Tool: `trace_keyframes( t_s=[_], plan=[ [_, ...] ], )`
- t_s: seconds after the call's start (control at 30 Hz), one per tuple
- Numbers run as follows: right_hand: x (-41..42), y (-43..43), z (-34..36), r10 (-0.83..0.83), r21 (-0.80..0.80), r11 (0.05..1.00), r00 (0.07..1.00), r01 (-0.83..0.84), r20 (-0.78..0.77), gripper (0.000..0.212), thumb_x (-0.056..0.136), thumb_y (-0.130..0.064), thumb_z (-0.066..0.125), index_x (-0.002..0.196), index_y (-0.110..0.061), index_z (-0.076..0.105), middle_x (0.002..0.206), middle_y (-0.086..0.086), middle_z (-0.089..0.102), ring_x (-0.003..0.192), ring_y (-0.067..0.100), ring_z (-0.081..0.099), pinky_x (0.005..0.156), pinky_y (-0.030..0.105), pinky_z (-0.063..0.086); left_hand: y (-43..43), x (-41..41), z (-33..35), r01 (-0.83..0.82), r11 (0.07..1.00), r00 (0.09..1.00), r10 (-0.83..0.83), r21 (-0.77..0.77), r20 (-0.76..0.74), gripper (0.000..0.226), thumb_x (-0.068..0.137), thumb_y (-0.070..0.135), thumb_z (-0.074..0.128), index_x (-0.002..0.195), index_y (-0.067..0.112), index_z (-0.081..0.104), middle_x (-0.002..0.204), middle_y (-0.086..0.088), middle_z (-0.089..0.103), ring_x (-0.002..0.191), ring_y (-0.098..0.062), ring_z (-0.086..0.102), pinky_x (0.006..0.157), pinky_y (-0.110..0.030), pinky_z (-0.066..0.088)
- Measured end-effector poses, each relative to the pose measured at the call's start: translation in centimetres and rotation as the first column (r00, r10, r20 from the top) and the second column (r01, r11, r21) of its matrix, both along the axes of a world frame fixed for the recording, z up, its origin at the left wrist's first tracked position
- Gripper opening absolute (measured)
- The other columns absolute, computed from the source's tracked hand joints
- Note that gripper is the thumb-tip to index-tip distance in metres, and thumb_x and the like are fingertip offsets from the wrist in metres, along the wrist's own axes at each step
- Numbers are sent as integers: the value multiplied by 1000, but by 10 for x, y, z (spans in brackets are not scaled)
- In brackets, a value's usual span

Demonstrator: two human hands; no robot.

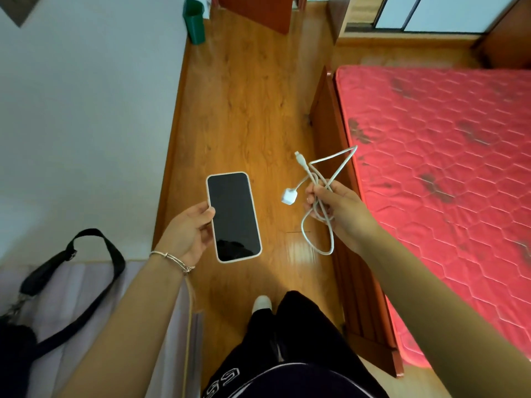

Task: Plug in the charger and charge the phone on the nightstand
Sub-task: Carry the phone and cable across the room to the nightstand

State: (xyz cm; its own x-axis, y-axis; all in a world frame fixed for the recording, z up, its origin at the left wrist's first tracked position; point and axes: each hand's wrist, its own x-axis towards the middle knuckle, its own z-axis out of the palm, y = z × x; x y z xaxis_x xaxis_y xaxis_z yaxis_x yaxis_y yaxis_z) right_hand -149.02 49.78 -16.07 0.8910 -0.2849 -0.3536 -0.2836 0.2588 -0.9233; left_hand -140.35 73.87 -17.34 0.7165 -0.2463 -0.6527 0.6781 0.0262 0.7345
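Observation:
My left hand [188, 234] holds a phone [233, 216] by its left edge, with the dark screen facing up and a pale case around it. In my right hand [334, 209] is a bunched white charging cable [319, 237], gripped at the middle of its loops. The white plug cube [288, 195] hangs just left of my right fingers. The cable's small connector end [299, 158] sticks up above them. Both hands are held over the wooden floor, about a phone's width apart. No nightstand or wall socket is visible.
A bed with a red quilted mattress [448, 179] and wooden frame [342, 254] fills the right side. A white wall runs along the left, with a green bin [194, 21] at its far end. A black bag strap [86, 271] lies on a pale surface at lower left.

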Motion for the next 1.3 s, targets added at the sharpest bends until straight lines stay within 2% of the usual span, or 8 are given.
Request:
trace_keyframes(
  t_s=[0.2, 0.43, 0.6, 0.73, 0.9, 1.0, 1.13, 1.3],
  plan=[
    [39, -25, -12, 12, 22, 1000, 998, -11, -59, 19, 97, -16, 44, 88, -12, 61, 74, 2, 60, 71, 14, 59, 79, 34, 46, -34, 35, 2, 25, 1000, 999, -25, 14, -25, 37, 95, 8, 47, 131, 8, 50, 128, -13, 59, 117, -30, 56, 101, -45, 44],
    [96, -74, -15, 23, 51, 998, 998, -20, -53, 19, 96, -16, 45, 87, -13, 61, 69, -2, 62, 67, 11, 61, 82, 35, 45, -82, 91, 7, 4, 997, 1000, -2, 77, -17, 36, 94, 8, 50, 130, 5, 50, 128, -18, 58, 115, -33, 57, 101, -49, 44],
    [130, -109, -12, 53, 54, 997, 998, -51, -46, 20, 97, -17, 45, 89, -16, 62, 70, -3, 63, 72, 13, 63, 74, 27, 47, -116, 127, 14, 1, 996, 1000, -2, 91, 16, 35, 94, 11, 50, 129, 7, 51, 129, -17, 58, 115, -32, 57, 100, -49, 45],
    [158, -129, -10, 26, 70, 997, 998, -22, -55, 20, 96, -15, 46, 85, -15, 63, 63, -7, 63, 65, 9, 64, 68, 22, 48, -133, 152, 15, -4, 995, 999, 0, 95, 41, 32, 95, 13, 49, 127, 9, 52, 129, -15, 58, 115, -31, 57, 100, -49, 45],
    [196, -144, -15, 52, 89, 995, 996, -46, -73, 21, 96, -15, 46, 83, -16, 62, 62, -6, 63, 64, 10, 64, 69, 24, 46, -143, 187, 14, -75, 993, 997, 73, 92, 25, 35, 95, 16, 49, 129, 9, 51, 129, -14, 58, 115, -31, 58, 99, -47, 46],
    [220, -151, -22, 59, 107, 993, 993, -48, -99, 20, 96, -15, 47, 84, -15, 63, 63, -6, 64, 66, 11, 65, 71, 26, 48, -146, 214, 6, -78, 992, 997, 79, 103, -1, 37, 95, 17, 49, 132, 11, 48, 131, -13, 56, 117, -32, 56, 101, -49, 43],
    [257, -159, -33, 53, 106, 994, 988, -38, -144, 20, 96, -17, 48, 85, -15, 64, 66, -5, 66, 69, 12, 66, 66, 21, 51, -153, 260, -7, -59, 994, 997, 63, 97, -39, 37, 95, 18, 50, 131, 13, 49, 131, -12, 56, 117, -32, 55, 101, -51, 43],
    [319, -167, -32, 28, 115, 993, 986, -9, -163, 19, 96, -15, 46, 87, -11, 62, 67, -1, 63, 68, 14, 63, 66, 23, 49, -159, 330, -14, -50, 996, 997, 54, 70, -58, 39, 94, 20, 51, 133, 15, 47, 133, -10, 55, 118, -32, 54, 101, -51, 44]
  ],
)
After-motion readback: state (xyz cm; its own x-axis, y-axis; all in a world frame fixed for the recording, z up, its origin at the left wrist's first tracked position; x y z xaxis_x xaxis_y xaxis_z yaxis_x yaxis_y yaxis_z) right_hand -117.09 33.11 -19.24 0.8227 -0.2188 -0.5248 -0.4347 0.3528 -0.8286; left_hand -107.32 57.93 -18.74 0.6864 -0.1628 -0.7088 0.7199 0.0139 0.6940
